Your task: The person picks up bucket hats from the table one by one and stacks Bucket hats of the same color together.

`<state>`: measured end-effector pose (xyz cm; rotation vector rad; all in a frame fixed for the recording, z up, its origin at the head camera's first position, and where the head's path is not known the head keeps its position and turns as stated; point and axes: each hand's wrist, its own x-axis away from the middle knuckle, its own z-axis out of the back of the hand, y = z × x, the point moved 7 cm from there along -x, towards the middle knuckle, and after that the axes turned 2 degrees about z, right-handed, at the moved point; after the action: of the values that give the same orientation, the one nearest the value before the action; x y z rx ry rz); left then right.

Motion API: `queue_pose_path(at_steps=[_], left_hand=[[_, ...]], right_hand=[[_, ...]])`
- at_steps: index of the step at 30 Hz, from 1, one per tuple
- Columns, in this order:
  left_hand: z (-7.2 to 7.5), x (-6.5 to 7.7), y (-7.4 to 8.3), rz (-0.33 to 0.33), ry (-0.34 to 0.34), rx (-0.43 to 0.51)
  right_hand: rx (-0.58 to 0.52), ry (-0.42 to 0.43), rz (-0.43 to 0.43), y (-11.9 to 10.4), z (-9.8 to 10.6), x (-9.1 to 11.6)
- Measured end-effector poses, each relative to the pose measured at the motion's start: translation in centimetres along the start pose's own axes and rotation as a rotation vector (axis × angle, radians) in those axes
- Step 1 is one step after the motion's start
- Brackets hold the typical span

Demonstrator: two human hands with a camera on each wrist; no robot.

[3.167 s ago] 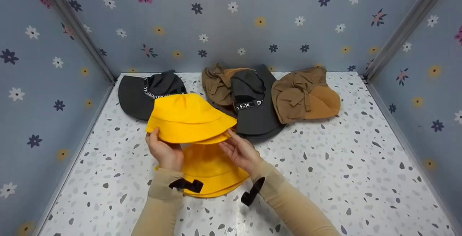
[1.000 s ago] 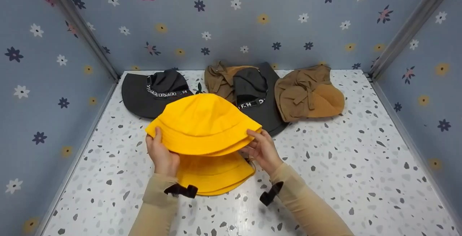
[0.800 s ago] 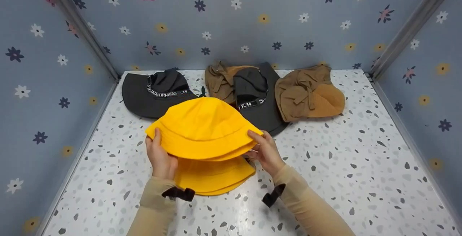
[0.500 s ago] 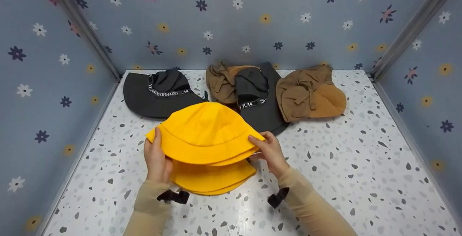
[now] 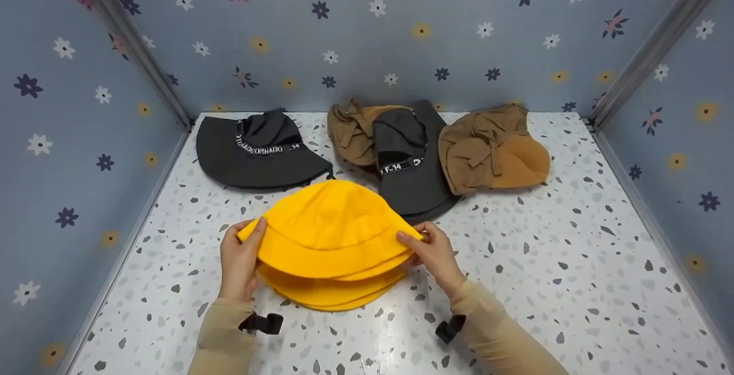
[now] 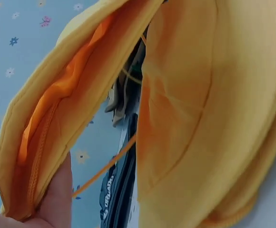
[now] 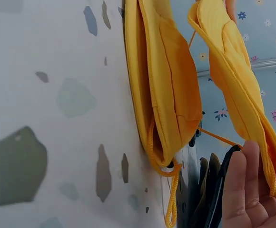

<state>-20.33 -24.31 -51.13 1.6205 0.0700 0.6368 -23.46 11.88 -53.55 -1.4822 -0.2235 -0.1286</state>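
Note:
A yellow bucket hat (image 5: pixel 332 226) is held by its brim between both hands, crown up, above another yellow bucket hat (image 5: pixel 332 300) lying on the table. My left hand (image 5: pixel 238 263) pinches the brim's left end, thumb on top. At the right end, my right hand (image 5: pixel 438 256) grips the brim with the thumb over it and fingers below. A gap separates the two hats in the right wrist view, where an orange-yellow cord (image 7: pixel 219 137) stretches between them. Another looped cord (image 7: pixel 172 204) hangs beside the lower hat. Most of the lower crown is hidden in the head view.
Along the back wall lie a dark wide-brimmed cap (image 5: pixel 258 163) at left, another dark cap (image 5: pixel 410 188) overlapping a brown hat (image 5: pixel 350 140) in the middle, and a brown-and-tan hat (image 5: pixel 493 154) at right. Flower-patterned walls (image 5: pixel 373 31) enclose the speckled table (image 5: pixel 550 283).
Both hands have brought the held yellow hat rightward, then down and nearer the person, over the lower hat. The hands are now wider apart, and more of the left dark cap shows.

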Motion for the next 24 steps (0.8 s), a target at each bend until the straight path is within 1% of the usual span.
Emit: queue_pose_path(at_steps=[4,7,12,17,20,24], left_hand=[[1.0,-0.1,-0.5,0.032,0.019,-0.157],[1.4,-0.2,-0.9,0.038,0.028,-0.222],[1.8,-0.5,-1.6,0.044,0.031,-0.236],[2.0,-0.6,-2.3,0.079,0.010,-0.262],[2.0,-0.7,-2.6,0.098,-0.001,-0.287],[2.1,-1.0,-3.0,0.096,-0.013,-0.320]], right_hand=[[0.042,-0.010,-0.038,1.0,-0.1,0.4],[0.080,-0.002,-0.057,1.4,-0.2,0.6],[0.112,-0.001,-0.076,2.0,-0.3,0.7],[0.130,-0.008,-0.108,2.6,-0.3,0.6],[0.134,-0.020,-0.106,2.8,-0.4,0.6],[0.141,-0.043,-0.095,2.9,-0.6,0.6]])
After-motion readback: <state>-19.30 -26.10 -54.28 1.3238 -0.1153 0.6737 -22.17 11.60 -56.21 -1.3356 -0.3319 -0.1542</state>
